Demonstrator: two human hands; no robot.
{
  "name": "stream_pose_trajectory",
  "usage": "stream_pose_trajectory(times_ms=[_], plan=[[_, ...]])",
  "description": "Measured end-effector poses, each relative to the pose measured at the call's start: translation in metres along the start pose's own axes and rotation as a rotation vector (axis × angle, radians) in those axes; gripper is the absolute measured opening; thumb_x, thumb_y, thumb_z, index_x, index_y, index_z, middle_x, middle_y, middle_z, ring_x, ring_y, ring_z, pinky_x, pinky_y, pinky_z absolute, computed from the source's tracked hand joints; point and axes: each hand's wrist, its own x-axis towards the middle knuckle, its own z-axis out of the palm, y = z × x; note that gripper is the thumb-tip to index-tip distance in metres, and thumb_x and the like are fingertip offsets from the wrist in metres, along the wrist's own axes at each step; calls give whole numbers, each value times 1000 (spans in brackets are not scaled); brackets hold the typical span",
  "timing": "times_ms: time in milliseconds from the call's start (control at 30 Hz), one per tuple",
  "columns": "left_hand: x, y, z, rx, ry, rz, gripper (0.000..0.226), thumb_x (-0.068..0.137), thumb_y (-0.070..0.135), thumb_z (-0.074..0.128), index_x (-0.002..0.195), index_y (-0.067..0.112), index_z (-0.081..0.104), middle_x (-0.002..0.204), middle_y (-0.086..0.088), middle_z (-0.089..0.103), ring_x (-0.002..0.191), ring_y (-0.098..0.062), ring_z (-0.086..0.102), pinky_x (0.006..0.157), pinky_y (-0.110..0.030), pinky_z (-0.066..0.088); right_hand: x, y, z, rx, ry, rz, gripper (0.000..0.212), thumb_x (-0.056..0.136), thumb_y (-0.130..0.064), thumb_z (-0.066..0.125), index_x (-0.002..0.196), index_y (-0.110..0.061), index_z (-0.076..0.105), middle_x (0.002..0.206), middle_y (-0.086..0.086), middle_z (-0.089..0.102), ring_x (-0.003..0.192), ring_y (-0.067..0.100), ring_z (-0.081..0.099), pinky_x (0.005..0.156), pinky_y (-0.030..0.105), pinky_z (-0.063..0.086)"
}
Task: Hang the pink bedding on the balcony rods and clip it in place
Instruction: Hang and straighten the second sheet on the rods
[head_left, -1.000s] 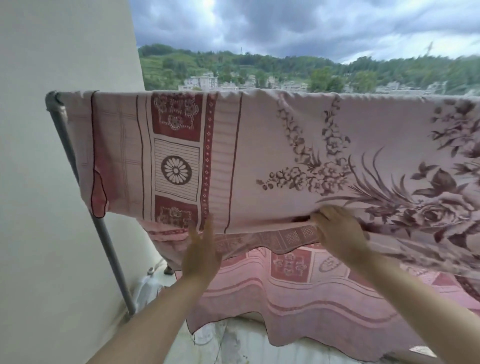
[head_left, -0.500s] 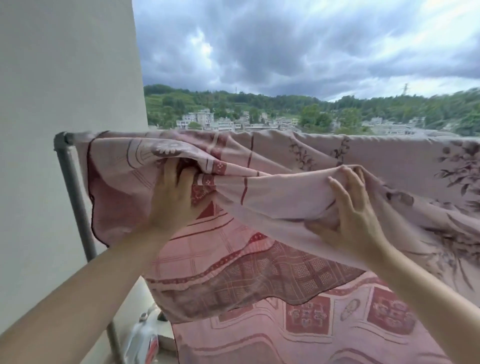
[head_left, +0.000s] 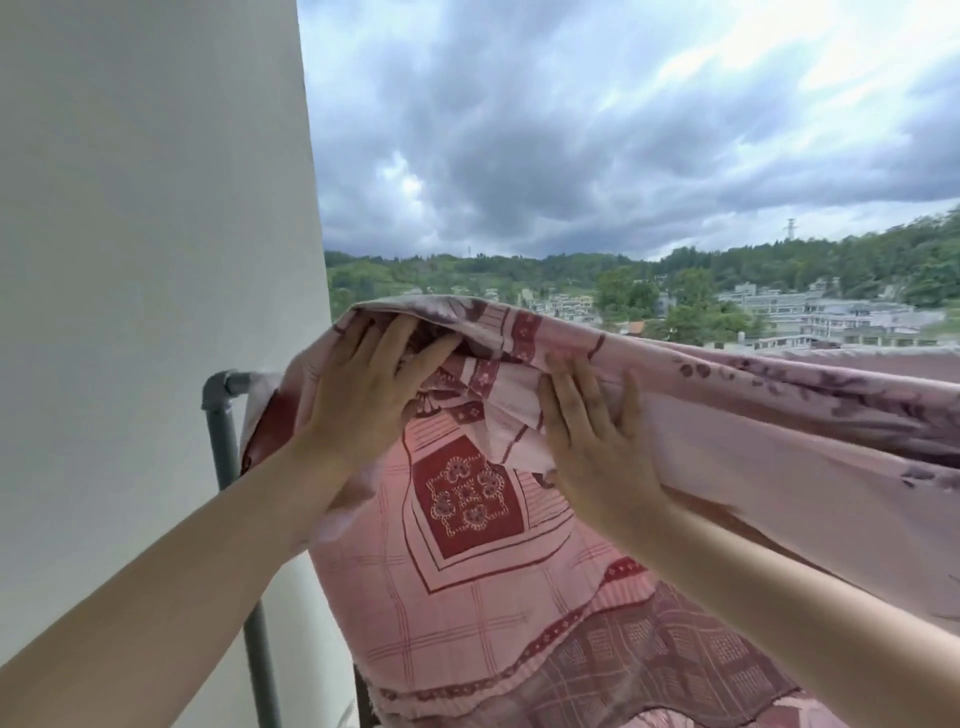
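Both hands, left hand (head_left: 363, 387) and right hand (head_left: 592, 431), grip bunched pink bedding (head_left: 467, 587) raised above the grey rod (head_left: 228, 415).

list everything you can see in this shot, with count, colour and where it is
bedding: one, pink with dark red patterns, draped over the rod, its left part lifted
rod frame: one, grey metal, left by the wall, elbow joint showing
wall: one, off-white, left side
buildings: several, pale, far right distance
hills: green, under a grey cloudy sky
left hand: one, gripping the raised fold
right hand: one, pressed on the cloth beside it
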Motion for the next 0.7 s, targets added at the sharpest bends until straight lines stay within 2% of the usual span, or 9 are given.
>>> stream_pose_trajectory(times_ms=[67, 133, 233, 333, 400, 433, 533, 600, 700], plan=[[-16, -10, 9, 46, -94, -22, 107, 38, 37, 89, 130, 24, 36, 125, -15, 33, 112, -34, 39, 101, -50, 37, 15, 9, -1, 41, 55, 18, 60, 66, -8, 58, 125, -1, 47, 141, 19, 38, 132, 35, 32, 105, 66, 19], [-38, -23, 19, 101, -176, -44, 108, 39, 41, 88, 133, 28, 37, 137, -20, 29, 124, -38, 30, 108, -51, 21, 32, 23, -11, 118, 79, 63, 35, 68, -6, 63, 103, -5, 66, 124, 14, 60, 121, 31, 46, 94, 60, 39], [-63, -42, 31, 108, -152, -104, 57, 70, 30, 67, 125, 25, 51, 137, -22, 42, 125, -37, 34, 98, -56, 34, 56, 40, -32, 246, 96, 256, 17, 78, -10, 64, 90, 1, 68, 107, 18, 66, 100, 35, 57, 85, 48, 47], [-60, -57, 35, 76, -148, -280, 31, 81, 10, 39, 110, 6, 51, 100, -26, 63, 81, -39, 61, 62, -47, 52, 78, 51, -45, 315, 121, 327, 25, 91, -15, 48, 92, 5, 62, 100, 22, 64, 93, 36, 58, 78, 42, 46], [-45, -65, 34, 31, -175, -289, 23, 76, 10, 33, 95, 4, 44, 69, -21, 63, 43, -31, 58, 38, -31, 48, 89, 55, -48, 365, 141, 371, 28, 94, -17, 41, 94, 4, 60, 98, 23, 63, 88, 34, 58, 71, 37, 44], [-36, -69, 31, 42, -178, -290, 20, 73, 10, 33, 90, 5, 42, 60, -18, 60, 35, -28, 55, 33, -27, 44, 92, 56, -49, 385, 151, 388, 28, 94, -17, 40, 95, 5, 58, 94, 25, 63, 84, 35, 58, 68, 36, 42], [-9, -79, 19, -124, -237, -423, 21, 77, 3, 45, 97, -2, 48, 71, -25, 63, 53, -40, 63, 46, -39, 51, 95, 58, -54, 392, 189, 394, 27, 95, -18, 39, 90, 6, 52, 73, 23, 57, 73, 37, 58, 59, 34, 36], [1, -87, 17, -262, -287, -456, 31, 83, 18, 50, 107, -3, 50, 85, -25, 64, 71, -43, 65, 59, -41, 49, 96, 63, -58, 409, 189, 330, 30, 94, -23, 42, 86, 4, 52, 64, 14, 50, 65, 35, 59, 54, 29, 34], [-8, -97, 21, -236, -253, -236, 54, 77, 48, 60, 107, 6, 43, 75, -16, 67, 57, -35, 65, 49, -34, 48, 89, 67, -68, 393, -36, 187, 48, 78, -48, 52, 94, -4, 59, 72, 9, 64, 63, 27, 62, 50, 27, 46]])
